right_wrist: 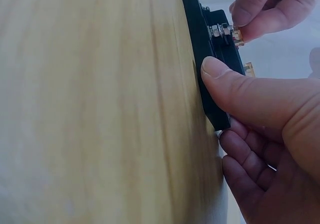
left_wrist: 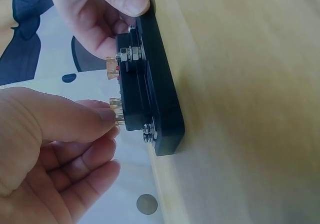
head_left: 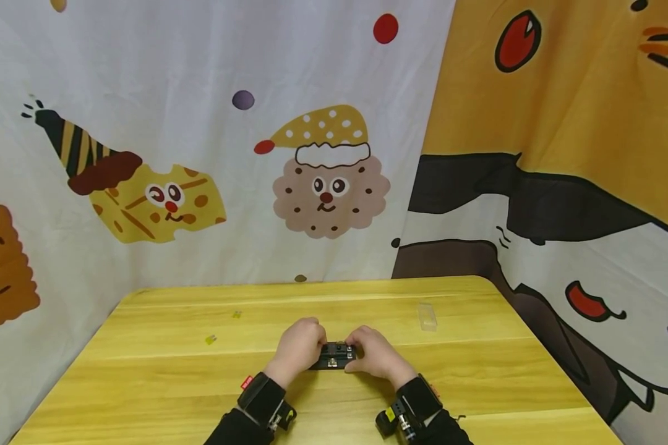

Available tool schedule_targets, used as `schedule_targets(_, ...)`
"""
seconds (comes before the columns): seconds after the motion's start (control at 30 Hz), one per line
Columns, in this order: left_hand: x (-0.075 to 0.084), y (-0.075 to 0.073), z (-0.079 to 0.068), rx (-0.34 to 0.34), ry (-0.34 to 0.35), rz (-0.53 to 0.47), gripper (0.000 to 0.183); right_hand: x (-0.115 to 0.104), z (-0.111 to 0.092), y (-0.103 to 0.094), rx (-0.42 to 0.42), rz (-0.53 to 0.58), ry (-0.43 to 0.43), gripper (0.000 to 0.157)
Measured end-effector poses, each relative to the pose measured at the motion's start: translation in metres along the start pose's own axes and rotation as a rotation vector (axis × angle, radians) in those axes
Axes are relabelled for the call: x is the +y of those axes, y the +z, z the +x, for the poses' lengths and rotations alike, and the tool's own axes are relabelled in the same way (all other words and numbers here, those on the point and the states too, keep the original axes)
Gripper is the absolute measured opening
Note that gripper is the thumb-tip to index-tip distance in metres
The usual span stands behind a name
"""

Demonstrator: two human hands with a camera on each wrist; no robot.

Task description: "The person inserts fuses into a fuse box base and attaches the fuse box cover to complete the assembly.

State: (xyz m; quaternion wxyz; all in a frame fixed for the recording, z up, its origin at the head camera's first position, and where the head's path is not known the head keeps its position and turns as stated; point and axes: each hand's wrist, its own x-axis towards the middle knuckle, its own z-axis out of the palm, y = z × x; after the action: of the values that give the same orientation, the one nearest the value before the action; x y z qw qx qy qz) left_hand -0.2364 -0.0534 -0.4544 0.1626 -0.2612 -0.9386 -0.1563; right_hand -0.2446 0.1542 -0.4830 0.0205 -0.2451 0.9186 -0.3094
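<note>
A small black fuse block with bolts and nuts lies flat on the yellow wooden table, near its front middle. My left hand pinches a pale amber blade fuse that sits in the block, thumb and forefinger closed on it. A second, orange fuse stands in the slot beside it. My right hand grips the block from the other end, thumb pressed on its edge. In the head view both hands cover the block's ends.
Two tiny yellow pieces lie on the table to the left. A small clear plastic box lies at the back right. Cartoon-printed cloth walls close in the table at the back and both sides.
</note>
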Motion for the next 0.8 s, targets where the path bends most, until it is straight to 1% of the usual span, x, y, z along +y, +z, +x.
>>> schedule_targets(0.23,-0.001,0.0,-0.005,-0.008,-0.012,-0.051,0.012,0.001,-0.001,0.002,-0.006,-0.005,0.018,0.042)
schedule_targets(0.5,-0.006,-0.004,-0.013,-0.031,0.007,-0.092,0.004,0.0,-0.001,0.001,-0.006,0.0,0.01,0.041)
schedule_targets(0.6,-0.012,-0.006,-0.016,-0.041,-0.017,-0.101,0.007,-0.001,0.0,0.0,-0.005,0.009,0.019,0.041)
schedule_targets(0.8,-0.027,-0.013,-0.025,-0.026,-0.073,-0.137,0.012,-0.004,-0.001,-0.001,0.001,0.002,0.025,0.043)
